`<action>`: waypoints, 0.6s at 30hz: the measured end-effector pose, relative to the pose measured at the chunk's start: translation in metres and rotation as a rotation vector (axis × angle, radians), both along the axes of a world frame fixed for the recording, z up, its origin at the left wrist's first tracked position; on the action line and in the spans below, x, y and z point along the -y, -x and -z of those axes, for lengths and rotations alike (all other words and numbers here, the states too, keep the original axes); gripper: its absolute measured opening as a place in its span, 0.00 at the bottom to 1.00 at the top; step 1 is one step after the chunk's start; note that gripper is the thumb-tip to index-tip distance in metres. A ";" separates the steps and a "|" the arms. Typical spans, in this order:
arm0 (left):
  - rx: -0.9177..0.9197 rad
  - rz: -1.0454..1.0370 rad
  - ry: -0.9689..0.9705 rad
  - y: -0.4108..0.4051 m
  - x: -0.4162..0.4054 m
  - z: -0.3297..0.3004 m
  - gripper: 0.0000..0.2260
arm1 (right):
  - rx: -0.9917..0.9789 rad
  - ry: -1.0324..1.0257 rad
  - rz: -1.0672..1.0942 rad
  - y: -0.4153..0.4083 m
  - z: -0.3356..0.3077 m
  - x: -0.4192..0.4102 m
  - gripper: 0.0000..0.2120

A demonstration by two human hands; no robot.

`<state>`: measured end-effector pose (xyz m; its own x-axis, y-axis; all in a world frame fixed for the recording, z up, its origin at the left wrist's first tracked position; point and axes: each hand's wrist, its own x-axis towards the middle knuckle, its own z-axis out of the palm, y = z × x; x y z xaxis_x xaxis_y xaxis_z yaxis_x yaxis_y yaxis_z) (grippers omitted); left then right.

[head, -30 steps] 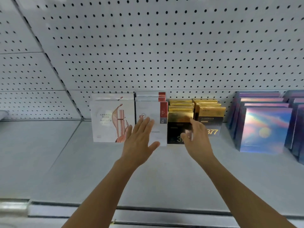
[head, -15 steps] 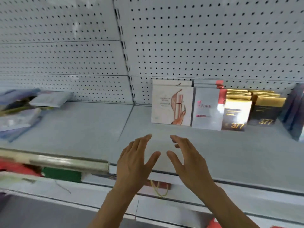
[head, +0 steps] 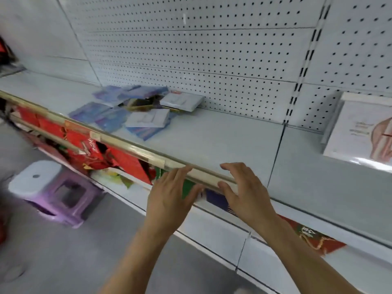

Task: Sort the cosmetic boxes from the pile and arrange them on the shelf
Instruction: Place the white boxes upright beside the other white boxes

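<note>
- Bare skin, nothing held: left hand (head: 169, 198) & right hand (head: 247, 196) both released, fingers (head: 230, 167) spread and relaxed, side by side, palms down.
- Just under/ahead of the fingers: brass-coloured edge rail (head: 135, 150) of the shelf (head: 212, 134). Left fingertips overlap it, right thumb looks to lie along it; can't tell if either presses on it.
- Below the fingers: red & green packaging (head: 95, 151) on the lower level, blurred. Further down-left, purple stool (head: 55, 192) w/ white top on the floor.
- Up-left of the fingers, well apart: pile of cosmetic boxes (head: 135, 111) lying loose on the shelf by the pegboard (head: 212, 49). Blue/purple ones flat and overlapping, white boxes (head: 148, 118) on top, something gold/dark in the middle. All askew, unsorted.
- Far right of the fingers, near frame edge: white box with pink print (head: 358, 132) standing upright against the pegboard, more behind it. That's the arranged part, only its left end in view.
- Progress, as I read it: partway. At least one row stands, but a fair pile is left, approx a dozen boxes, count unclear from blur.
- Step in hand, prob: empty hands heading to the pile for the next box. Left to do: pick, match by type, stand each w/ its kind on the right.
</note>
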<state>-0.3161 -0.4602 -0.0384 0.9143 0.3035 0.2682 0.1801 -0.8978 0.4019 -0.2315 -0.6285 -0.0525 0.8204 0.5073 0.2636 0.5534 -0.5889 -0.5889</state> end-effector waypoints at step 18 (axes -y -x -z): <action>-0.100 -0.197 0.198 -0.134 -0.254 0.009 0.23 | -0.267 -0.007 -0.076 -0.162 0.009 -0.243 0.17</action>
